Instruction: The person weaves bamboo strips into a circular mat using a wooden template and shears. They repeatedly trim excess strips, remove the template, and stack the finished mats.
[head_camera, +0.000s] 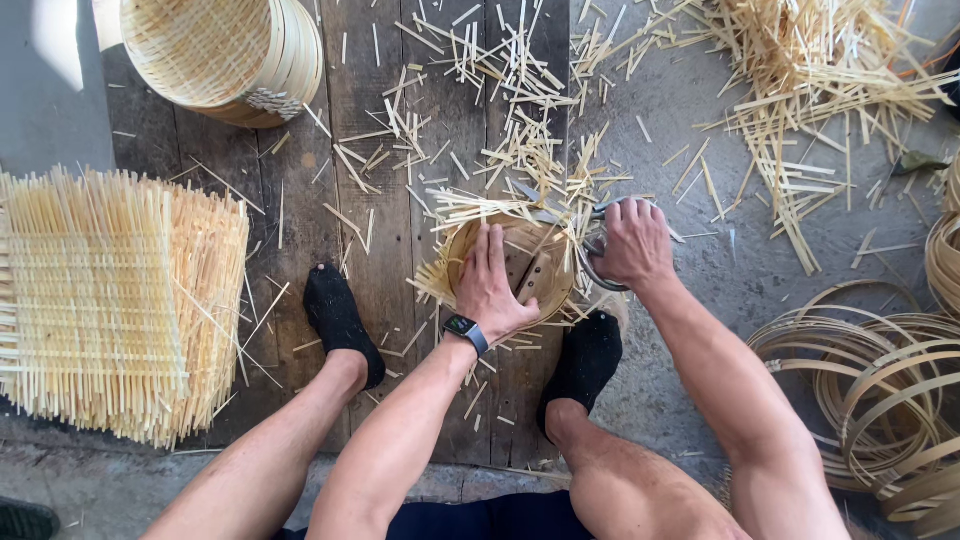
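Observation:
My left hand presses flat on the woven mat inside a small round bamboo basket frame that sits on the wooden boards between my feet. My right hand grips the handles of large metal shears at the frame's right rim, blades pointing left over the protruding strip ends. A dark watch sits on my left wrist. Both feet wear black socks.
A stack of woven bamboo mats lies at the left. Finished round baskets stand at the top left. Cut bamboo strips litter the boards and concrete. Coiled bamboo hoops lie at the right.

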